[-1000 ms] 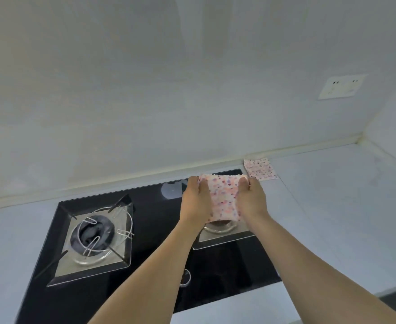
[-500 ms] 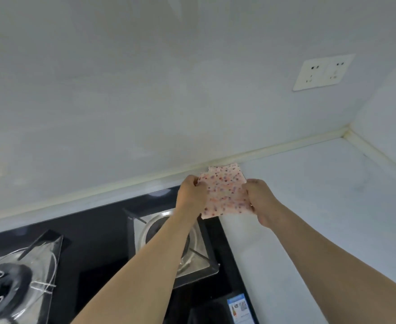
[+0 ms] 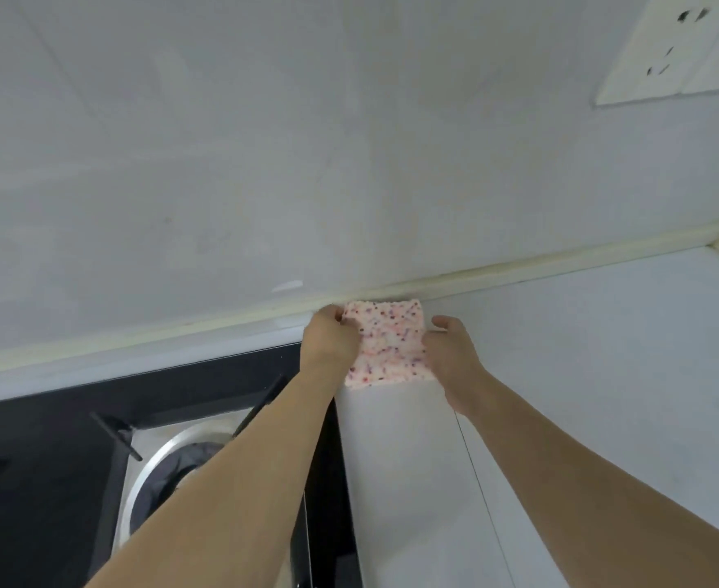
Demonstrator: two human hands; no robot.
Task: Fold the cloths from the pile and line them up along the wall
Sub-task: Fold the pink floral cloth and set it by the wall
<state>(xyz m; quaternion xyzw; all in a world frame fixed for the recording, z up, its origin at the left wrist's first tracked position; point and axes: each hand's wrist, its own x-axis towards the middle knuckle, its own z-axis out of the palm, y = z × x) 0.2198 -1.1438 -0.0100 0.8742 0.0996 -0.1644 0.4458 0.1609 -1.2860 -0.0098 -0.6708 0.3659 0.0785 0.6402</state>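
Gripped at both side edges, a folded pink speckled cloth (image 3: 387,343) was held flat on the white counter (image 3: 582,354), its far edge set against the strip at the foot of the wall (image 3: 264,142). Its left edge was pinched by the curled fingers of the left hand (image 3: 328,339). Its right edge was held by the right hand (image 3: 451,354), whose thumb was raised clear. A black stove (image 3: 52,439) with a steel burner ring (image 3: 154,473) was seen to the near left. A white socket (image 3: 680,48) was fixed on the wall at far right.
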